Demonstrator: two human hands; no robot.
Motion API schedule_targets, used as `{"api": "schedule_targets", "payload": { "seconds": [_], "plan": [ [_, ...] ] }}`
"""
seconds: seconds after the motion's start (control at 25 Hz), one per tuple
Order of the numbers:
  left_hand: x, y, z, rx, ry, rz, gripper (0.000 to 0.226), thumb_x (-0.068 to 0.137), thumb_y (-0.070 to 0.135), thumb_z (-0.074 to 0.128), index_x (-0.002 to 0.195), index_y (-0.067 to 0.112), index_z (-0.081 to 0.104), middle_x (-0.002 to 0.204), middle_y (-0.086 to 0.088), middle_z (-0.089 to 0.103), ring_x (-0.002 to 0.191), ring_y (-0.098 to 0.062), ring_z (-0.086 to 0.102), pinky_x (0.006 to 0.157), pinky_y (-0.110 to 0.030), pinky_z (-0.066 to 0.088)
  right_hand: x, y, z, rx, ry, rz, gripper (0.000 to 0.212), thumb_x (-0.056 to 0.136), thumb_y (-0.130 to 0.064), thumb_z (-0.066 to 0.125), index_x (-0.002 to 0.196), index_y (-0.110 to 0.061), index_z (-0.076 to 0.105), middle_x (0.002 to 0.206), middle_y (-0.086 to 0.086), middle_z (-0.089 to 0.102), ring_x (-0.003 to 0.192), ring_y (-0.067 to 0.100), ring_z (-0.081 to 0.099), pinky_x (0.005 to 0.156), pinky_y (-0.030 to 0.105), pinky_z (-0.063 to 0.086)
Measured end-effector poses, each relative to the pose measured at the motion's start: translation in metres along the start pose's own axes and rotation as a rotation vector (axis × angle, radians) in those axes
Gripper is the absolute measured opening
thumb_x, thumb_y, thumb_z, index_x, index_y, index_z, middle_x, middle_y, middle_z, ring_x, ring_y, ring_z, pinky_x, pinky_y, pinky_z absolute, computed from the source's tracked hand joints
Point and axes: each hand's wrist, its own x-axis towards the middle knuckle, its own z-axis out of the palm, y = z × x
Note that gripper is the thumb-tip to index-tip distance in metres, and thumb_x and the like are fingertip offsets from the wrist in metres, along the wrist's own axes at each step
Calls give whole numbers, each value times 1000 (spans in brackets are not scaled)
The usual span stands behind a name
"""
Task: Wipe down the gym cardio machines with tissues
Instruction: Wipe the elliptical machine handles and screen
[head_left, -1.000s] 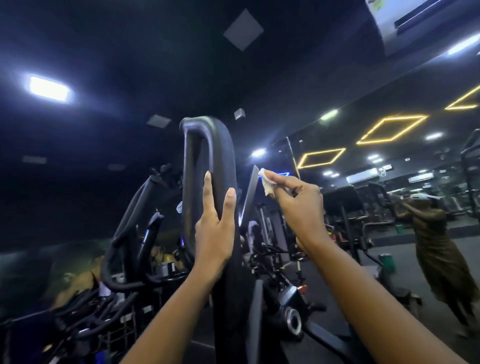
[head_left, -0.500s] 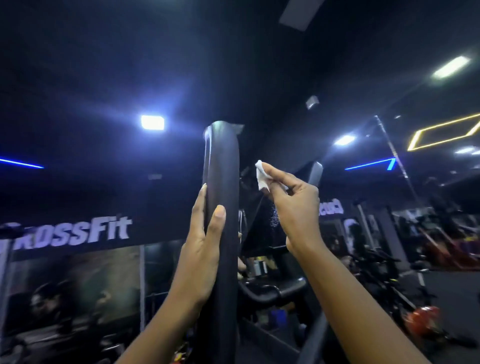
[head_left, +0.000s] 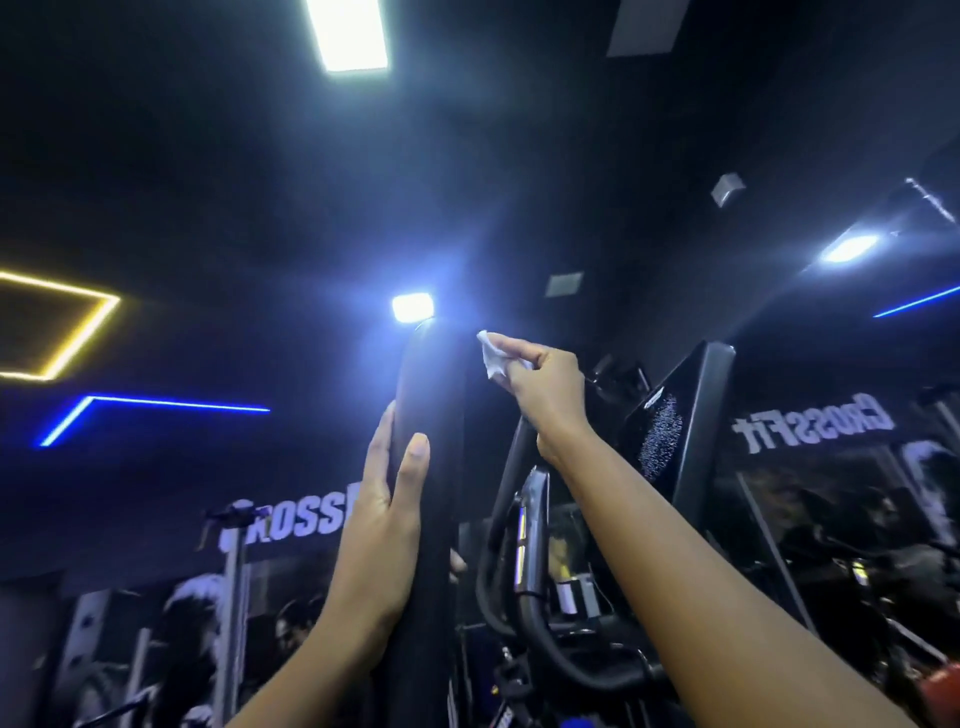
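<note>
Left hand (head_left: 387, 519) lies flat against the black upright bar (head_left: 428, 467) of the cardio machine, fingers straight along its left side, thumb straight on its front, not curled round it. Right hand (head_left: 540, 384) is raised, pinching a small crumpled white tissue (head_left: 491, 356) between thumb and fingertips. The tissue sits just beside the right side of the bar's top end, with a thin dark gap showing between them. Dark console panel (head_left: 670, 415) stands right of the right wrist. White CrossFit lettering (head_left: 291, 519) on the wall behind, ceiling light panel (head_left: 353, 31) overhead.
</note>
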Motion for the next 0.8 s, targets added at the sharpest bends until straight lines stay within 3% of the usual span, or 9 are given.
{"api": "schedule_targets", "payload": {
  "seconds": [0.08,0.12,0.24,0.32,0.36,0.44,0.6,0.72,0.8],
  "plan": [
    [-2,3,0,39,16,8,61,72,70,44,132,63,33,127,-24,56,53,-36,63,52,-38,54,-2,-5,7,-39,-74,-51,37,84,-4,50,100,-27,73,84,-19,68,96,28,63,82,22,52],
    [-1,1,0,69,22,19,58,75,70,43,131,64,32,129,-24,55,58,-36,64,56,-41,55,-5,-9,10,-57,-88,-83,40,83,-3,48,102,-28,73,87,-17,70,97,28,62,82,25,52],
    [4,-9,-2,133,36,68,64,74,85,40,133,65,29,137,-14,53,103,-46,62,86,-60,50,-27,-17,10,-99,-70,-214,42,85,0,48,105,-28,72,91,-9,72,81,8,64,70,16,47],
    [8,-16,-4,131,35,123,81,69,90,36,141,53,30,146,5,45,133,-25,45,108,-56,35,-52,-16,9,-121,-40,-352,39,84,3,52,103,-24,73,96,-11,71,83,-2,60,76,9,44],
    [8,-16,-3,126,39,146,86,70,90,34,144,46,32,147,14,42,137,-13,39,113,-50,30,-66,-14,10,-137,-24,-426,36,83,2,54,101,-23,74,98,-11,70,87,-3,61,79,11,46],
    [8,-15,-3,104,37,134,90,69,90,33,144,40,35,146,19,42,136,-3,38,115,-43,27,-93,-4,9,-165,5,-534,28,82,-5,58,99,-19,74,95,-9,69,89,-3,60,77,9,46],
    [0,-13,-4,-27,-23,54,87,69,90,35,143,45,35,146,16,43,136,-6,38,117,-42,24,-146,17,3,-189,2,-544,29,82,-18,53,103,-16,72,96,-6,67,91,-5,60,81,4,42],
    [-16,-10,-10,-169,-96,42,78,76,85,37,144,46,32,151,14,36,139,-8,33,119,-42,19,-171,20,-9,-224,-58,-537,31,80,-12,53,104,-15,72,99,-5,67,94,-4,61,85,7,43],
    [-39,-16,-15,-206,-125,23,66,84,77,34,144,50,28,152,-1,37,132,-15,45,114,-46,30,-166,11,-14,-257,-87,-497,30,79,-3,57,103,-13,72,100,-4,68,94,-1,61,85,7,43]
  ]
}}
